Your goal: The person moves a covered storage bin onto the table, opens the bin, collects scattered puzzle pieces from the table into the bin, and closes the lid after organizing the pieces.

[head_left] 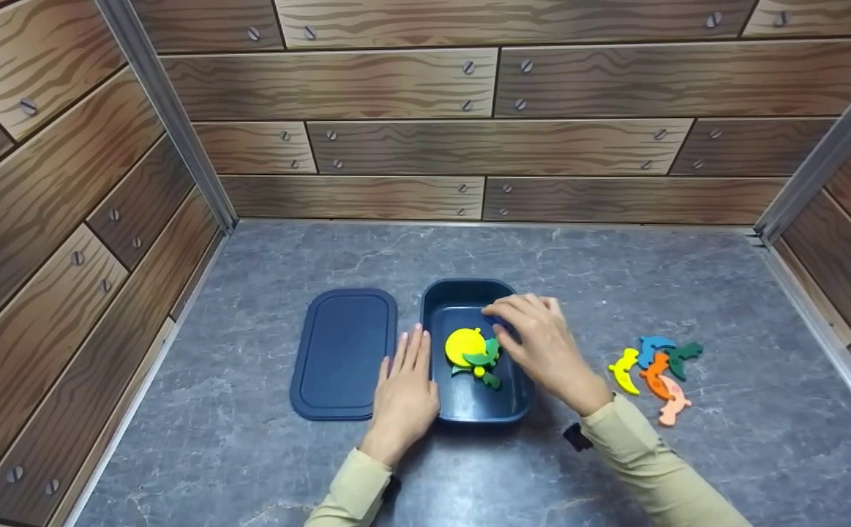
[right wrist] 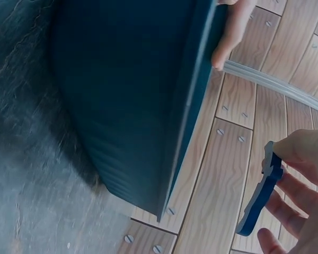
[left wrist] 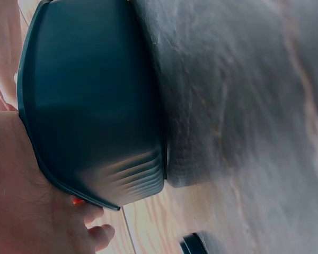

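Note:
A dark blue rectangular container stands on the grey marbled table. My left hand rests at its left rim with fingers nearly straight. Over the container's right side, my right hand pinches a flat dark blue curved piece with a knobby end between thumb and fingers; the right wrist view shows it best. Inside the container lie a round yellow piece and several green pieces, partly overlapping. In the left wrist view the container's outer wall hides most of the left fingers.
A dark blue lid lies flat left of the container. To the right sits a loose group of crescent-like pieces: yellow, blue, orange, dark green and pink. Wood-patterned panels enclose the table's back and sides.

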`<state>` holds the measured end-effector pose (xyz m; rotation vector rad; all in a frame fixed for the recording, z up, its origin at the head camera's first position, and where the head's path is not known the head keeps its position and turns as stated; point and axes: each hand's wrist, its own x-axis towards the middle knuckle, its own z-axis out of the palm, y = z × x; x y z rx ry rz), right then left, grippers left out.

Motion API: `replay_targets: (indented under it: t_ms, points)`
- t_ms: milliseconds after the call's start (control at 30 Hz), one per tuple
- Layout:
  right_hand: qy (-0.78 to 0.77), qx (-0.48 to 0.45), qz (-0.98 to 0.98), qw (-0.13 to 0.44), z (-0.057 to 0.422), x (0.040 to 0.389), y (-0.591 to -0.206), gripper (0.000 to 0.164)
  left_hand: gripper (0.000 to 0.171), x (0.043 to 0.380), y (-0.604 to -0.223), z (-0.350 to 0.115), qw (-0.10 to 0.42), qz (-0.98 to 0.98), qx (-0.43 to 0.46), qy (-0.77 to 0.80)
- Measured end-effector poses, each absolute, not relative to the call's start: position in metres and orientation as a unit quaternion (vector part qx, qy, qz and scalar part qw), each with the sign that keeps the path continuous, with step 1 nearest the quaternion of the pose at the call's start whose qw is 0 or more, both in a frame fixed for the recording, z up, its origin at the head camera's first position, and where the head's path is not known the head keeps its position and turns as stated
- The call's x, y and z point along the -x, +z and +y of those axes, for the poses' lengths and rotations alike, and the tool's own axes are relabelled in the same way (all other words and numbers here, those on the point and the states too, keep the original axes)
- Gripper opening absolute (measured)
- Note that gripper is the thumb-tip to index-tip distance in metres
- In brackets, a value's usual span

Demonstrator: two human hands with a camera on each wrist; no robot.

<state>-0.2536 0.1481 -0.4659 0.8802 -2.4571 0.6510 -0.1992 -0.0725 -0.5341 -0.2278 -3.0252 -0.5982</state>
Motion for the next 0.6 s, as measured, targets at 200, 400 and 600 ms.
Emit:
replay_targets:
  t_ms: [200, 400, 600]
  points:
    - [0.239, -0.334, -0.883, 0.226, 0.139, 0.257, -0.471, 0.026, 0.066, 0.198, -0.535, -0.072, 0.031, -0.977, 0.078, -0.195]
    - [0.238, -0.345, -0.878, 0.23, 0.131, 0.261, -0.478, 0.025, 0.064, 0.198, -0.534, -0.073, 0.044, -0.976, 0.083, -0.198]
    - [0.232, -0.345, -0.883, 0.217, 0.124, 0.263, -0.481, 0.026, 0.064, 0.199, -0.533, -0.073, 0.044, -0.975, 0.082, -0.2]
